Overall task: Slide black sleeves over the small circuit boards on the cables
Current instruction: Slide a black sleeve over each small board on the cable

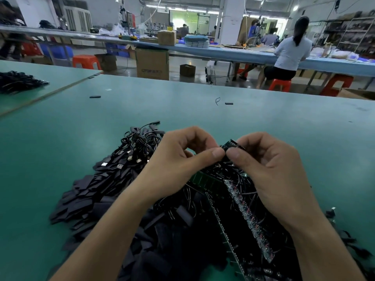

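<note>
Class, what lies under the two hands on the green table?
Under the left hand and right hand, pinching a small circuit board, lie black cables, flat black sleeves and circuit board strips. The part beneath the palms is covered.

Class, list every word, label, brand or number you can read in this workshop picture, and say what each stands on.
Cardboard box on the floor: one dark printed line on its front, too blurred to read.
Long circuit board strips in the pile: markings too small to read.
Small circuit board pinched by the left hand and right hand: no text legible.
Nothing else shows readable text.
</note>
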`<state>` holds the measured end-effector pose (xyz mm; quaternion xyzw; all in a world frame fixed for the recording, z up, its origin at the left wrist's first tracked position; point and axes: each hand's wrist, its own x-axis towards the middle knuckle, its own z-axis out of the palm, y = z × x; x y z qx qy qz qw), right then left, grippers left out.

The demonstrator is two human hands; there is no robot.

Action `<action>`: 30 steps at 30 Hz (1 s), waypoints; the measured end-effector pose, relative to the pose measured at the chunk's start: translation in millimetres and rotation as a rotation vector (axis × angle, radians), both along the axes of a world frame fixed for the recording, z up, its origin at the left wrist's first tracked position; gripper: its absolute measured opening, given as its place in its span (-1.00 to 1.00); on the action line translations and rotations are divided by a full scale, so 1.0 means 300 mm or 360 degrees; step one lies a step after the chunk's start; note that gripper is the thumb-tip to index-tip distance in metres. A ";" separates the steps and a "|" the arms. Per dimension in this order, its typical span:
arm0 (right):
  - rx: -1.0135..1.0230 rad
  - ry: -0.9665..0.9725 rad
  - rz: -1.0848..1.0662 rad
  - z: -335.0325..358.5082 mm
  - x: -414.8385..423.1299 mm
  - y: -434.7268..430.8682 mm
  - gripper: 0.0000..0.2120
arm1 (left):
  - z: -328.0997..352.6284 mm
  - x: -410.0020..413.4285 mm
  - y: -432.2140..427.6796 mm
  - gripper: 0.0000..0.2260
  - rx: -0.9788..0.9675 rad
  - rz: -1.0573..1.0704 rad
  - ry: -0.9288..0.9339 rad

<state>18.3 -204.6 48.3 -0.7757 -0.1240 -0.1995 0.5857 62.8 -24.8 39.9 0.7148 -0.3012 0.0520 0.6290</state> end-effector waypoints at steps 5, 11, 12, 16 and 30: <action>0.0235 0.0026 0.0058 -0.007 0.004 0.015 -0.82 | -0.004 -0.008 0.002 -0.86 0.0002 -0.0109 0.0059; 0.0495 0.0141 0.0341 -0.022 0.008 0.029 -0.84 | -0.003 -0.003 0.009 -0.92 -0.0107 -0.0203 0.0057; 0.0526 0.0153 0.0383 -0.024 0.007 0.027 -0.84 | -0.005 -0.002 0.010 -0.93 -0.0122 -0.0230 0.0067; 0.0558 0.0192 0.0471 -0.033 0.013 0.025 -0.69 | -0.010 0.000 0.012 -0.89 -0.0188 -0.0387 0.0177; 0.0872 0.0323 0.0560 -0.028 0.010 0.032 -0.80 | -0.034 -0.001 -0.017 -0.79 -0.0643 -0.0581 0.0591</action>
